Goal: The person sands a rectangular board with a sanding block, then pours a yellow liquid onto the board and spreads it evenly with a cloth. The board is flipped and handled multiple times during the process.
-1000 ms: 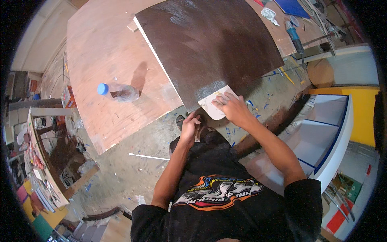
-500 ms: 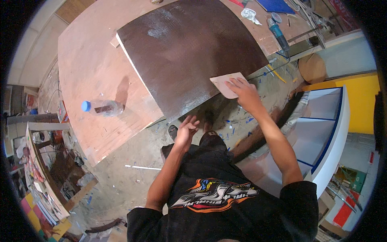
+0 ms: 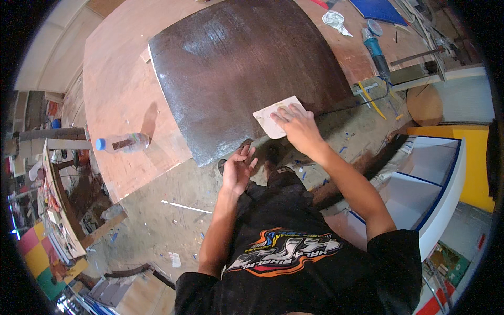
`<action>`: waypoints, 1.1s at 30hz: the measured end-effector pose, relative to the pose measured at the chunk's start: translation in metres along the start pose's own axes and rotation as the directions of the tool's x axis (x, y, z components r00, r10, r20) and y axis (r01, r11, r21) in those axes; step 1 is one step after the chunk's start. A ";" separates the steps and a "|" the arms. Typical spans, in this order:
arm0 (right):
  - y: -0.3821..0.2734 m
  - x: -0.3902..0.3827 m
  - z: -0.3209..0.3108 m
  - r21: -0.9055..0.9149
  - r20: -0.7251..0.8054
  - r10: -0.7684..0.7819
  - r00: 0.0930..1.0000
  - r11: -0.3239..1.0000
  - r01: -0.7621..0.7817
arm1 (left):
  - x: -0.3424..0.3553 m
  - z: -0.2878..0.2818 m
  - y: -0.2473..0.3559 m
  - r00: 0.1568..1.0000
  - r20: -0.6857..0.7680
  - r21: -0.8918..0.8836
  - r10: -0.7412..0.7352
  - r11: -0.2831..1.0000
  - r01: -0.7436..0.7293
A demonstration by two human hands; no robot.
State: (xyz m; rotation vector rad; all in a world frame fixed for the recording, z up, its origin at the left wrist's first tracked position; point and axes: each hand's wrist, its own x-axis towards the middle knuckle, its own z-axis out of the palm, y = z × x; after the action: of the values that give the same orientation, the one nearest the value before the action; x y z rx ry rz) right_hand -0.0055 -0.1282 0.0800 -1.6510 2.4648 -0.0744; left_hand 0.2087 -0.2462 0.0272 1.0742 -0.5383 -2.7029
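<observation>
A large dark-brown panel [image 3: 247,68] lies on a pale plywood table, with whitish wet-looking sheen along its left side and near corner. At its near edge my right hand [image 3: 300,130] holds a flat, pale, rounded-corner spreader-like piece [image 3: 276,116], fingers laid over its top face. The piece rests against the panel and partly overhangs its edge. My left hand [image 3: 240,170] is just off the panel's near edge, palm turned up, fingers apart and loosely bent, with nothing in it.
A blue-capped clear bottle [image 3: 123,143] lies on the plywood table [image 3: 121,68]. Far right are an angle grinder [image 3: 375,51] with its cord, a crumpled white cloth [image 3: 336,22] and a blue board [image 3: 379,10]. A white shelf unit with blue edges [image 3: 420,181] stands at right.
My right hand has moved left along the panel's near edge with the pale piece. The left hand stays near the panel's edge, fingers shifted slightly. The whole view has shifted a little.
</observation>
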 end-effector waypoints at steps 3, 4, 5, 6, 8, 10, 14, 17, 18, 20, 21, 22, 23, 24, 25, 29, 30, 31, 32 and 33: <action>-0.001 -0.001 0.008 0.041 0.038 0.001 0.999 0.999 -0.003 | 0.000 0.003 -0.005 0.997 -0.077 -0.015 0.031 0.999 -0.033; 0.000 -0.007 0.007 0.051 0.059 -0.011 0.998 0.999 0.007 | 0.002 0.003 -0.006 0.996 -0.086 -0.036 0.035 0.999 -0.039; 0.001 -0.013 0.007 0.062 0.080 -0.021 0.997 0.998 0.016 | 0.003 0.003 -0.007 0.995 -0.094 -0.056 0.038 0.997 -0.044; 0.001 -0.019 0.008 0.058 0.093 -0.027 0.995 0.998 0.022 | 0.004 0.001 -0.007 0.994 -0.102 -0.076 0.040 0.996 -0.048; 0.003 -0.030 0.007 0.040 0.112 -0.033 0.993 0.999 0.029 | 0.006 0.002 -0.009 0.992 -0.115 -0.083 0.046 0.995 -0.056; 0.005 -0.037 -0.001 0.057 0.173 -0.026 0.985 0.998 0.017 | 0.009 0.000 -0.011 0.991 -0.123 -0.094 0.051 0.994 -0.063; 0.023 -0.061 0.013 0.036 0.411 0.022 0.911 0.999 -0.040 | 0.008 0.000 -0.011 0.992 -0.115 -0.093 0.051 0.994 -0.062; 0.054 -0.094 0.029 0.422 0.099 0.026 0.995 0.904 -0.066 | 0.008 0.011 -0.006 0.993 -0.101 -0.077 0.063 0.994 -0.071; 0.060 -0.097 0.024 0.546 0.078 0.052 0.996 0.833 -0.087 | 0.005 0.013 -0.008 0.992 -0.107 -0.074 0.064 0.995 -0.072; 0.067 -0.081 -0.017 0.761 0.023 0.110 0.994 0.642 -0.089 | 0.005 0.008 -0.013 0.995 -0.088 -0.076 0.054 0.995 -0.061; 0.073 -0.075 -0.019 0.871 0.136 0.215 0.967 0.439 -0.220 | 0.007 0.007 -0.014 0.996 -0.076 -0.076 0.051 0.996 -0.057; 0.079 -0.069 -0.024 0.921 0.267 0.285 0.920 0.204 -0.331 | 0.010 0.009 -0.016 0.995 -0.096 -0.083 0.035 0.996 -0.043; 0.081 -0.064 -0.029 0.909 0.406 0.315 0.858 -0.046 -0.414 | 0.012 0.010 -0.019 0.996 -0.093 -0.076 0.019 0.997 -0.026; 0.077 -0.060 -0.034 0.926 0.376 0.299 0.877 -0.136 -0.351 | 0.013 0.009 -0.023 0.996 -0.091 -0.071 0.005 0.997 -0.011; 0.073 -0.052 -0.042 0.928 0.370 0.298 0.880 -0.160 -0.336 | 0.015 0.010 -0.024 0.996 -0.089 -0.064 -0.003 0.998 -0.002; 0.071 -0.004 -0.062 0.954 0.289 0.200 0.936 0.019 -0.299 | 0.020 0.022 -0.027 0.997 -0.067 -0.072 0.023 0.997 -0.028; 0.072 0.014 -0.066 0.952 0.259 0.150 0.954 0.128 -0.278 | 0.018 0.027 -0.025 0.995 -0.094 -0.106 0.024 0.994 -0.034; 0.070 0.037 -0.070 0.937 0.073 0.077 0.994 0.337 -0.095 | 0.018 0.030 -0.023 0.994 -0.101 -0.130 0.039 0.990 -0.052; 0.065 0.062 -0.076 0.852 -0.099 -0.029 0.995 0.514 0.100 | 0.016 0.032 -0.022 0.991 -0.124 -0.163 0.039 0.985 -0.059; 0.057 0.088 -0.084 0.705 -0.248 -0.161 0.955 0.646 0.292 | 0.016 0.033 -0.021 0.988 -0.147 -0.195 0.037 0.979 -0.066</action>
State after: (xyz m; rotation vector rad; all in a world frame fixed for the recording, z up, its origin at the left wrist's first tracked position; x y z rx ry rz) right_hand -0.1040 -0.1919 0.1447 -1.5608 1.8570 -1.1298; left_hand 0.1739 -0.2236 0.0310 1.1679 -0.2607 -2.5452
